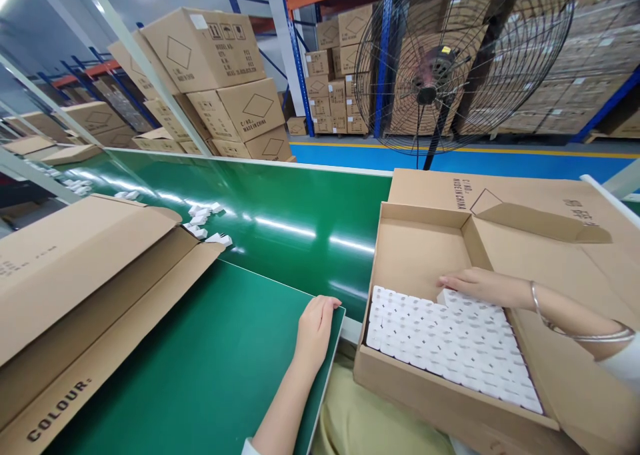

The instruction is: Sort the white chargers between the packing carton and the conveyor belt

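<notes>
My right hand (467,282) lies stretched out over the far row of small white boxes (445,342), its fingertips by the end of that row. The boxes stand packed in tight rows inside an open cardboard carton (420,238), filling its near part, while bare cardboard shows in the far part. At the corner of a green tabletop (225,355), my left hand (317,322) is closed with its fingers bent over the edge. No box shows in it, though its palm side is hidden.
Left of me lies another open carton (90,262), with loose small white boxes (203,215) beyond it on the green conveyor belt (280,208). Stacked cartons (225,82) stand behind the belt. A large black floor fan (435,75) is at the back right, before loaded racks.
</notes>
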